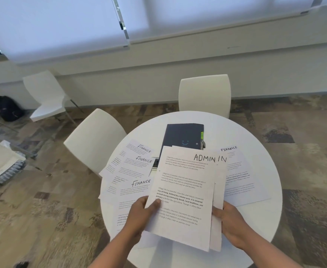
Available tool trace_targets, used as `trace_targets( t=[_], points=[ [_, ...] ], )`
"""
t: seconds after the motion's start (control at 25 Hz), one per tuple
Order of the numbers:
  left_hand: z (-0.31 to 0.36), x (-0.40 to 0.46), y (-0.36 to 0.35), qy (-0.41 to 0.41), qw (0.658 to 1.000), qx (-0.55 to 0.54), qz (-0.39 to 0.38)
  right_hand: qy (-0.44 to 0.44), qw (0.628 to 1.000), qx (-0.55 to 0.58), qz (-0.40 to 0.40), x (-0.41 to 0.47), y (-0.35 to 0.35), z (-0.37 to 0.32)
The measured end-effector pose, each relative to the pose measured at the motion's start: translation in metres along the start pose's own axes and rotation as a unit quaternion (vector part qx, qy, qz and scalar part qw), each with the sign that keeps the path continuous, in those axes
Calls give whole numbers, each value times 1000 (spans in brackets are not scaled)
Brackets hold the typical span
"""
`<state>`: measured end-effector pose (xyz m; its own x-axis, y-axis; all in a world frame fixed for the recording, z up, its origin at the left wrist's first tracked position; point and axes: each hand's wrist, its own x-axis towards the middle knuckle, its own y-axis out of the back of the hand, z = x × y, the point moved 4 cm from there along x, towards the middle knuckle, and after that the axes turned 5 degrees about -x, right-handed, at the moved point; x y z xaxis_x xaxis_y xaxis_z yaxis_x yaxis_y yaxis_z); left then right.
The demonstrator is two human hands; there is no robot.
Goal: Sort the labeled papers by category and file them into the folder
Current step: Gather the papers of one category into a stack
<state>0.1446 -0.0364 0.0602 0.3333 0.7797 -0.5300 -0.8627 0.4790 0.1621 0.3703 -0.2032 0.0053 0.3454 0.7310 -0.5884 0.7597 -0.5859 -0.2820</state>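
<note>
Both hands hold a small sheaf of ADMIN papers (185, 190) above the round white worktop (263, 190). The left hand (139, 215) pinches the sheaf's lower left edge, thumb lying across the printed face and fingers underneath. The right hand (230, 223) grips the lower right edge, thumb on a second sheet that sits shifted to the right behind the front one, so that its label shows as a stray "IN" beside the front heading.

The dark folder (182, 136) lies shut beyond the sheaf, towards the far chair (205, 93), its near edge hidden behind the held pages. Left of the folder three FINANCE sheets (131, 171) overlap in a loose fan; right of the folder lies another FINANCE sheet (240, 176), partly covered by the sheaf.

The step in hand looks like gathering the ADMIN category into one stack. To do it well, the sheets want squaring first: loosen both grips slightly and tap the bottom edges on the worktop near the folder so the shifted back page lines up. Keeping the thumbs near the edges should avoid creasing. The lone FINANCE sheet right of the folder probably belongs with the three on the left before anything is filed, and the folder must be opened, which needs one hand free, so the squared stack should be laid down clear of the FINANCE sheets.
</note>
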Motion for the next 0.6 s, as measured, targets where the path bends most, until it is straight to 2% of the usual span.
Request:
trace_targets(
  t=[0.16,0.36,0.6],
  points=[
    [11,-1,-6,-36,999,1,8,-9,999,-35,-18,-4,5,3],
    [-3,0,-8,-14,1000,1,2,12,1000,0,14,-8,18,3],
    [-20,-6,-10,56,992,-40,-103,35,998,19,52,-14,33,-2]
  ],
)
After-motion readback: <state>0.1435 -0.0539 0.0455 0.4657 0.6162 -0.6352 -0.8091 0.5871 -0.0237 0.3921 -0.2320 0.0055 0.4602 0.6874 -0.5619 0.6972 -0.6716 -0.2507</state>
